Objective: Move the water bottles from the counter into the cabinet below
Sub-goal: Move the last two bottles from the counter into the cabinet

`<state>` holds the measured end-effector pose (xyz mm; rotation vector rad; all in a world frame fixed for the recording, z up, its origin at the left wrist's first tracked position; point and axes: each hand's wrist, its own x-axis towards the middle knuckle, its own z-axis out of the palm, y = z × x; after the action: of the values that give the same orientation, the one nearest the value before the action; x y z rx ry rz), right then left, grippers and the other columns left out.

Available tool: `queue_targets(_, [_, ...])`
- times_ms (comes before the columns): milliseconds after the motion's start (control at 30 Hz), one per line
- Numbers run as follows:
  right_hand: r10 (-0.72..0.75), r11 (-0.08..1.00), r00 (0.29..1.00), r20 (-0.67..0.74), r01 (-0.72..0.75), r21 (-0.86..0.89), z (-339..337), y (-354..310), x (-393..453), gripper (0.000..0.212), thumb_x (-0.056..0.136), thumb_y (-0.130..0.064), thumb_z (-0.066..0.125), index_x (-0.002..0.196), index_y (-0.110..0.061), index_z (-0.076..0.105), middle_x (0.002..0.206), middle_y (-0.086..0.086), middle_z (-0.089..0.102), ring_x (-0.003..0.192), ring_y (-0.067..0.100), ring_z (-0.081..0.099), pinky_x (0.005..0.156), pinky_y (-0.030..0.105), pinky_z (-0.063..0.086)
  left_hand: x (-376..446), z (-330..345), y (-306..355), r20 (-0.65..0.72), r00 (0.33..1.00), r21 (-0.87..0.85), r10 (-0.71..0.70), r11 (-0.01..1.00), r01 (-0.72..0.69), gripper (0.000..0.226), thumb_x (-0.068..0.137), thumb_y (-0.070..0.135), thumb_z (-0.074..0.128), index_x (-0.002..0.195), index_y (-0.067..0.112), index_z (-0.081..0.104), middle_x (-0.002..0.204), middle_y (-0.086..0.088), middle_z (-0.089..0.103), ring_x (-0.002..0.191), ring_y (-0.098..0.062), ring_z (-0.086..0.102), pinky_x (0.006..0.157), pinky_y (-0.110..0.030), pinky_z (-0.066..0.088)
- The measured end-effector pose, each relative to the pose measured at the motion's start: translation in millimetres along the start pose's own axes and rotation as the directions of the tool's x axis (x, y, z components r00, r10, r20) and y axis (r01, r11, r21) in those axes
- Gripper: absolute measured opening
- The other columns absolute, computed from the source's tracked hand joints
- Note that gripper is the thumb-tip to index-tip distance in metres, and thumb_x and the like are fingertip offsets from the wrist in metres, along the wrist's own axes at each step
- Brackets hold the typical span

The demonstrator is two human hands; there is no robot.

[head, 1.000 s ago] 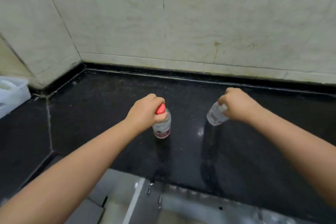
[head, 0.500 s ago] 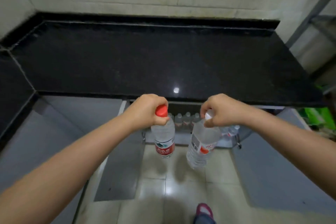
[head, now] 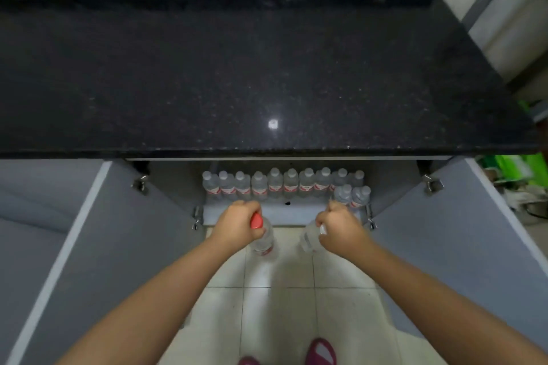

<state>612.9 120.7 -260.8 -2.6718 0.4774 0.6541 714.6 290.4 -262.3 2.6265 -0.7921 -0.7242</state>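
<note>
I see left hand point(head: 237, 227) clenched on red-capped bottle point(head: 264, 241), fingers point(head: 255, 207) wrapped over neck, bottle hanging above floor tiles point(head: 284, 305) just before open cabinet point(head: 178, 187). Right hand point(head: 341, 228) clenched on second bottle point(head: 308, 238) by its top, bottle tilted, also over floor. Row of stored bottles point(head: 283, 184) stands upright inside cabinet below black surface point(head: 237, 68); two more sit in front at right end. Both cabinet doors point(head: 118, 246) swung open. Dark red shoes point(head: 321, 352) at bottom edge.
</note>
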Motion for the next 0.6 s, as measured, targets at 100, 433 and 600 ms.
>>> queue_targets(100, [0.031, 0.999, 0.999, -0.018, -0.031, 0.011, 36.1, 36.8, 43.7, 0.037, 0.089, -0.004, 0.053, 0.125, -0.007, 0.055, 0.131, 0.013, 0.046, 0.123, 0.026, 0.044, 0.098, 0.029, 0.041, 45.4, 46.2, -3.1, -0.002, 0.998, -0.031, -0.062, 0.998, 0.062, 0.029, 0.081, 0.019, 0.067, 0.106, 0.005, 0.059, 0.097, -0.008, 0.052, 0.103, -0.03, 0.056, 0.075, -0.026, 0.037])
queue_targets(433, [0.005, 1.0, 0.992, -0.129, -0.006, -0.009, 161.7, 142.3, 193.9, 0.038, 0.093, -0.012, 0.049, 0.13, -0.011, 0.052, 0.137, 0.01, 0.044, 0.13, 0.024, 0.038, 0.103, 0.023, 0.032, 189.3, 208.1, -42.6, -0.178, 0.984, -0.219, -0.011, 0.975, -0.029, 0.026, 0.08, 0.011, 0.069, 0.101, -0.002, 0.063, 0.102, -0.018, 0.067, 0.094, -0.029, 0.059, 0.072, -0.022, 0.034])
queue_targets(600, [-0.032, 0.999, 0.958, -0.284, 0.023, -0.035, 211.0, 176.4, 246.7, 0.035, 0.09, -0.012, 0.054, 0.125, -0.008, 0.057, 0.133, 0.012, 0.05, 0.125, 0.024, 0.044, 0.101, 0.022, 0.036, 244.0, 271.1, -45.5, -0.308, 0.949, -0.284, 0.064, 0.946, -0.156, 0.025, 0.081, 0.013, 0.07, 0.098, -0.004, 0.062, 0.089, -0.009, 0.054, 0.083, -0.017, 0.046, 0.063, -0.019, 0.024])
